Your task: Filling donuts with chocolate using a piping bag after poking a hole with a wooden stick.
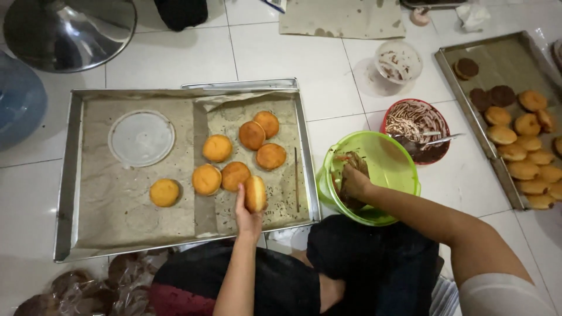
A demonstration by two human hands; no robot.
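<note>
Golden-brown, a round plain doughnut [255, 193] stands on edge in the left hand [248, 215], fingers clamped around it, its flat faces turned toward nine and three o'clock, at the six o'clock rim of a large paper-lined metal tray [65, 175]. Six more matte, smooth doughnuts [235, 174] lie flat toward twelve o'clock of that hand, beside a round translucent plastic lid [141, 138]. At three o'clock, well apart, the right hand [353, 182] dips inside a glossy lime-green plastic bowl [391, 159]; whether its fingers grip anything I cannot tell. Beyond, a red bowl of chocolate sprinkles [417, 120] and a second metal tray of doughnuts [465, 99].
</note>
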